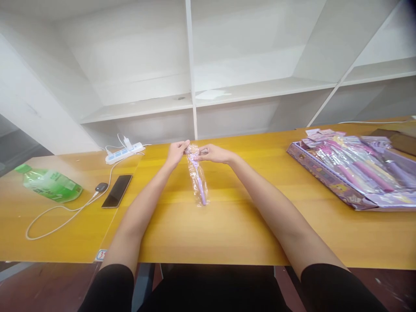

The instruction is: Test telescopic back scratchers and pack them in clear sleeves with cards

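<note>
A clear plastic bag [196, 184] lies on the table in front of me, with a slim purple pen-like item [200, 190] inside it. Its far end is wider and pale lilac, partly covered by my fingers. My left hand [177, 152] pinches the bag's far left corner between thumb and fingers. From the other side, my right hand [216, 154] has its fingers closed on the right edge of the bag's upper part. The near end of the purple item points toward me.
At the right stands an open purple box [328, 182] filled with several bagged items. To the left are a phone [117, 191], a green bottle [52, 183] on its side, a black earbud case [101, 187] on a white cable, and a power strip [125, 153]. White shelves [247, 93] rise behind the table.
</note>
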`<state>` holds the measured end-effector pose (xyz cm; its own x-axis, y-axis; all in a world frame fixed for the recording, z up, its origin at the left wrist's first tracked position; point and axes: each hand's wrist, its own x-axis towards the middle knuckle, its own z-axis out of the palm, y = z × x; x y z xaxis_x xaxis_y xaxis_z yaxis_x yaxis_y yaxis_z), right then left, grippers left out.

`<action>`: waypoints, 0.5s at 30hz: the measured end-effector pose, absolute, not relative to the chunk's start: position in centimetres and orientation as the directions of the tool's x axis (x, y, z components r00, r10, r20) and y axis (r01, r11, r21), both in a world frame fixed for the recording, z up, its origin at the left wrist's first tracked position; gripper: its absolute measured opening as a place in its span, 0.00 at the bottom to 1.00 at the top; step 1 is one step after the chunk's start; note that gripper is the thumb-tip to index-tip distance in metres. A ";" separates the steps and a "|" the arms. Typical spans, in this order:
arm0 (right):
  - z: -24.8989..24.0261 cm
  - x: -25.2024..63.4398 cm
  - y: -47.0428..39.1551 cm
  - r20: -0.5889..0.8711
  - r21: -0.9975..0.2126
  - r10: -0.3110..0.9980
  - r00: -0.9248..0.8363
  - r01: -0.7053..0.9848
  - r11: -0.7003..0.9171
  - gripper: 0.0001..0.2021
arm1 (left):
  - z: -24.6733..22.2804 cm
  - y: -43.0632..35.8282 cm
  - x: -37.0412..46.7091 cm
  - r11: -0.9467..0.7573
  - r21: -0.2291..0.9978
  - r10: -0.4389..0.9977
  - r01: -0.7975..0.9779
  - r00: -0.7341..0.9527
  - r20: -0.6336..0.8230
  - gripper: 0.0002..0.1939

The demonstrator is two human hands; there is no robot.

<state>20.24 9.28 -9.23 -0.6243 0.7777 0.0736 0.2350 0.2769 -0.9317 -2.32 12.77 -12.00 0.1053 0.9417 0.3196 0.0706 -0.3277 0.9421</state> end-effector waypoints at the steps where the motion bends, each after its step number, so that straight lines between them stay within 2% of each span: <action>1: -9.2 20.2 9.2 0.067 -0.932 0.770 -0.635 0.235 0.274 0.31 | -12.1 12.9 -2.3 -0.322 0.943 0.945 0.078 0.094 0.315 0.35; 4: -8.9 20.0 8.9 0.056 -0.933 0.750 -0.659 0.232 0.275 0.30 | -12.2 13.2 -2.5 -0.298 0.949 0.953 0.104 0.081 0.291 0.36; 8: -8.6 19.8 8.8 0.059 -0.928 0.744 -0.666 0.239 0.287 0.29 | -11.5 13.0 -3.1 -0.292 0.946 0.951 0.138 0.150 0.272 0.38; 15: -8.6 20.0 8.9 0.076 -0.913 0.772 -0.631 0.267 0.308 0.24 | -8.1 11.3 -5.0 -0.475 0.858 0.860 0.194 0.309 0.406 0.30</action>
<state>20.03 8.86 -8.56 -0.6308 0.7722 0.0760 0.2667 0.3078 -0.9133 -4.98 11.27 -8.08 0.3087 0.8600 0.4063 0.1935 -0.4750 0.8584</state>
